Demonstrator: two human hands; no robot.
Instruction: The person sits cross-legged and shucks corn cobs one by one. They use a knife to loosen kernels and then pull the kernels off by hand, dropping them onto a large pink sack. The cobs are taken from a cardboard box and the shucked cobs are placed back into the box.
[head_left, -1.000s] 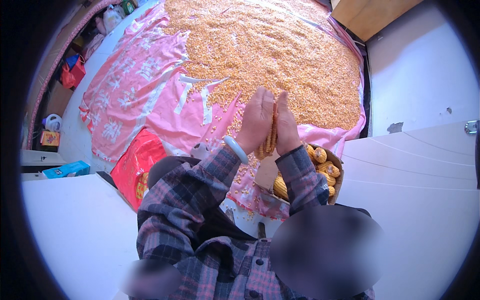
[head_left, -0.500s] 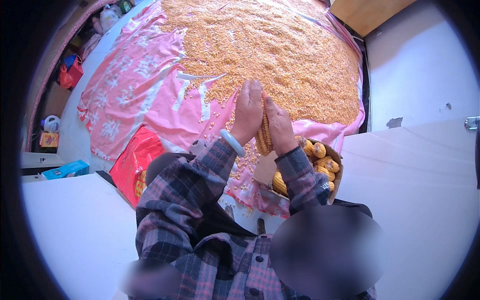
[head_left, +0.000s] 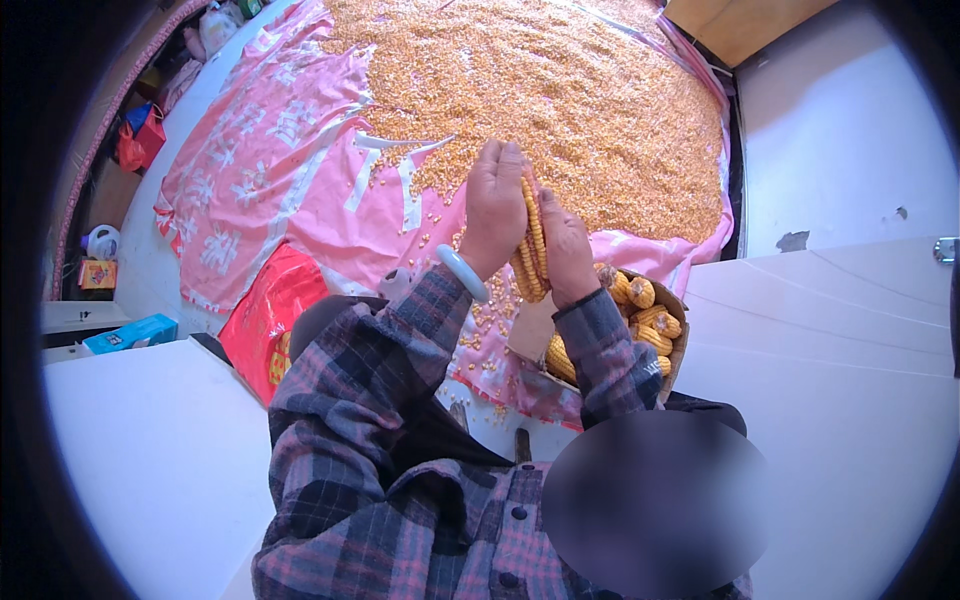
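An ear of corn point(head_left: 530, 255) is held upright between my two hands, rows of yellow kernels showing on it. My left hand point(head_left: 494, 215), with a pale bangle point(head_left: 463, 273) at the wrist, presses along its left side, fingers together. On the other side my right hand point(head_left: 566, 243) grips it, the thumb against the kernels near the upper part. Beyond my hands spreads a wide layer of loose corn kernels point(head_left: 560, 110) on a pink cloth point(head_left: 330, 215). By my right forearm stands a cardboard box point(head_left: 678, 345) with several ears of corn point(head_left: 650, 335).
A red bag point(head_left: 268, 315) lies near my left knee. Blue box point(head_left: 132, 334), white jug point(head_left: 102, 242) and other goods stand along the left side. White panels point(head_left: 830, 320) flank the right, with a wooden board point(head_left: 740, 25) at the far right. Loose kernels point(head_left: 485, 340) lie below my hands.
Both hands have risen slightly with the ear of corn. My right hand has slid a little away from the left, so more of the ear shows between them.
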